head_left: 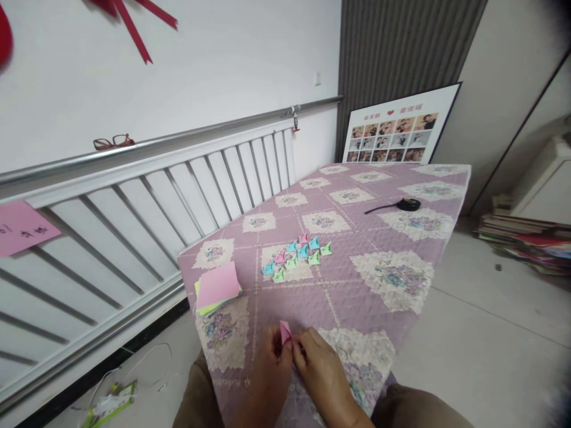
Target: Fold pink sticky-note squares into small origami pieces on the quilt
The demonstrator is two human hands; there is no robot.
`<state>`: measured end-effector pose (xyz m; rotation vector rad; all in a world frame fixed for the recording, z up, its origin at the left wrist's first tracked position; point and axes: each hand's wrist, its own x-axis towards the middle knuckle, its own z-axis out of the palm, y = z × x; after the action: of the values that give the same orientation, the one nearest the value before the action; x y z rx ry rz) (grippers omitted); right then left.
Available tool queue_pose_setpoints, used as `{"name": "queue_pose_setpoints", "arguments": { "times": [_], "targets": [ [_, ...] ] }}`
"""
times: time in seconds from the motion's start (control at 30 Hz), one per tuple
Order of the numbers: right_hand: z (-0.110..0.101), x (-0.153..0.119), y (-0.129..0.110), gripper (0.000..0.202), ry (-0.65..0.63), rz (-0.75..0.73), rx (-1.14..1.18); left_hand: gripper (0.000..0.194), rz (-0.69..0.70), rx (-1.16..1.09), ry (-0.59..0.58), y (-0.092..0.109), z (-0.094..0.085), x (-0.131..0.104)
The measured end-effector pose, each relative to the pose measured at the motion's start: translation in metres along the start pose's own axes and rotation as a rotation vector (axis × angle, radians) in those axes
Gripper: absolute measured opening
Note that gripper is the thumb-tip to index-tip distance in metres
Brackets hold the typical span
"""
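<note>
Head view: one pink paper (285, 330), ten folded pieces (303, 252)

Left hand (273, 359) and right hand (325, 364) are pinching the pink paper, each grip closed, near the surface's (285, 304) six o'clock. From there, four blue, four green and two pink pieces are lying at twelve; one paper stack (219, 284) is resting toward ten.

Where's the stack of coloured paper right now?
In the head view, the stack of coloured paper lies at the left edge of the patterned tablecloth, near the white radiator and left of the small folded paper pieces.
</note>
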<state>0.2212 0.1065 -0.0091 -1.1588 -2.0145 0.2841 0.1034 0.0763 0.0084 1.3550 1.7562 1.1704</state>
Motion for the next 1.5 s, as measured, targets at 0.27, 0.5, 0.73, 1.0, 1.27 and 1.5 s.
{"name": "queue_pose_setpoints", "arguments": {
  "times": [0.27, 0.5, 0.73, 1.0, 1.27, 1.5],
  "targets": [
    [0.003, 0.001, 0.005, 0.019, -0.02, 0.083, 0.036, 0.017, -0.063, 0.447, -0.03, 0.003, -0.006, 0.01],
    [0.006, 0.0, 0.008, 0.02, -0.028, 0.103, 0.011, 0.011, -0.194, 0.467, -0.041, 0.018, 0.0, 0.017],
    [0.004, 0.005, 0.008, 0.022, -0.037, 0.097, -0.075, 0.015, -0.151, 0.236, 0.01, 0.013, 0.01, 0.029],
    [0.011, 0.009, 0.012, 0.021, -0.031, 0.117, -0.139, 0.022, -0.152, 0.211, 0.067, 0.006, 0.019, 0.038],
    [0.008, 0.012, 0.014, 0.019, -0.059, 0.245, -0.017, 0.019, -0.042, 0.301, 0.038, -0.01, 0.017, 0.039],
    [0.004, 0.017, 0.011, 0.015, -0.126, 0.369, 0.067, 0.022, 0.062, 0.428, -0.044, -0.008, 0.014, 0.034]
  ]
}}
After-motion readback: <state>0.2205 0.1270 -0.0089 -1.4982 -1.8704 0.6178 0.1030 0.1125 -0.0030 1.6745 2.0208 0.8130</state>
